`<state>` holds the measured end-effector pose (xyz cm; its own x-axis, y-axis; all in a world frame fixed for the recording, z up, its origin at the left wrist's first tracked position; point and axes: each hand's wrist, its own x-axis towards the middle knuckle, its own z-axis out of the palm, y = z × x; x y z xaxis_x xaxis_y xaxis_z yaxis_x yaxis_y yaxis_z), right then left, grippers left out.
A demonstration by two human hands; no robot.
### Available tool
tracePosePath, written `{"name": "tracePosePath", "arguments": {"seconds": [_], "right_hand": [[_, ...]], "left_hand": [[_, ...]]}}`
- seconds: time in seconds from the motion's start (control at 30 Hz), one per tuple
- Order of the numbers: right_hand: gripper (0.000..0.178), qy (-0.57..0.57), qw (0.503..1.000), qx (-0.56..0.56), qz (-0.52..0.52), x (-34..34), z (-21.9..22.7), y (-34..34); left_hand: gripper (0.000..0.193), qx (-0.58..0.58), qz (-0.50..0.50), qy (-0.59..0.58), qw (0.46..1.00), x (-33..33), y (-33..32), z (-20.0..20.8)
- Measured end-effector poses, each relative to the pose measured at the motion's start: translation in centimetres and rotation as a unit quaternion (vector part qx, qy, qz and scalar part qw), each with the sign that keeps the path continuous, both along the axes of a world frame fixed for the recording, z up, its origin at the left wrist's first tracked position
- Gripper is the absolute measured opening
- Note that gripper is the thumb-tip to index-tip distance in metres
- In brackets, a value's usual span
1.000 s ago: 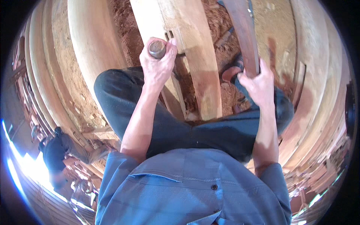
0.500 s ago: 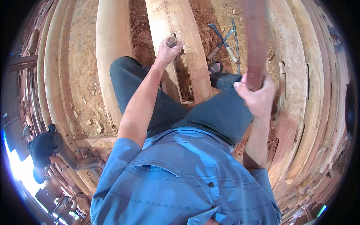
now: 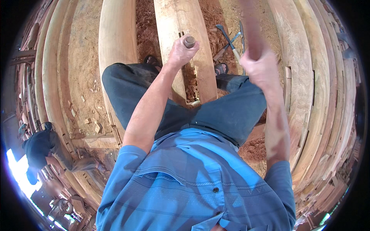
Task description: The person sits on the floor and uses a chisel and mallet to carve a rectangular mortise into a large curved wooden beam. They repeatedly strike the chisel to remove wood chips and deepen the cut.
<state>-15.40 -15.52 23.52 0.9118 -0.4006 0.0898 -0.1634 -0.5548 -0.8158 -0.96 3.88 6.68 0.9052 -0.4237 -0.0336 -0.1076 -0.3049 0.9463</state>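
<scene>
1. Round-ended brown wooden handle: over the broad, pale wooden beam, near two narrow dark cuts; its lower part is hidden from me by the fist, so contact with the wood cannot be told.
2. Left hand: closed around that handle, butt end showing above the grip.
3. Right hand: gripping the near end of a dark reddish-brown wooden bar, blurred, well apart from the handle.
4. Beam runs between the person's dark-trousered knees; a long open slot holding loose chips lies nearer the body than the left hand.
5. Ground right of beam: blue-grey metal tool with pale handle, crossing another.
6. Thick, pale, rounded log left of beam.
7. Far left: another person, dark-topped, bending by timbers.
</scene>
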Motion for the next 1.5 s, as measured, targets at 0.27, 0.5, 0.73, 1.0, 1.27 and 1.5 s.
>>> {"name": "tracePosePath", "arguments": {"seconds": [0.27, 0.5, 0.73, 1.0, 1.27, 1.5], "right_hand": [[0.041, 0.262, 0.960, -0.079, 0.054, -2.5, -3.7, 1.3], [0.020, -0.055, 0.991, 0.119, -0.033, 1.8, 5.4, -1.1], [0.036, 0.216, 0.953, -0.194, 0.089, 3.4, -4.7, 1.0], [0.041, 0.231, 0.970, -0.029, 0.068, 0.1, -3.1, 1.9], [0.032, -0.073, 0.991, 0.110, -0.018, 7.3, 5.8, 0.3], [0.040, 0.325, 0.921, -0.143, 0.157, 1.2, -8.5, 0.9]], "left_hand": [[0.012, -0.040, 0.015, 0.044, 0.998, 0.9, 0.4, -2.1], [0.019, -0.073, 0.006, 0.078, 0.994, 2.2, 1.0, -1.7], [0.010, -0.066, -0.006, 0.071, 0.995, 2.6, 0.6, -2.4], [0.013, -0.106, 0.035, 0.080, 0.991, 2.3, 0.6, -3.5], [0.021, -0.100, 0.035, 0.040, 0.994, 2.5, 0.6, -3.7], [0.015, -0.031, 0.051, 0.083, 0.995, 0.5, 0.5, -1.5]]}}
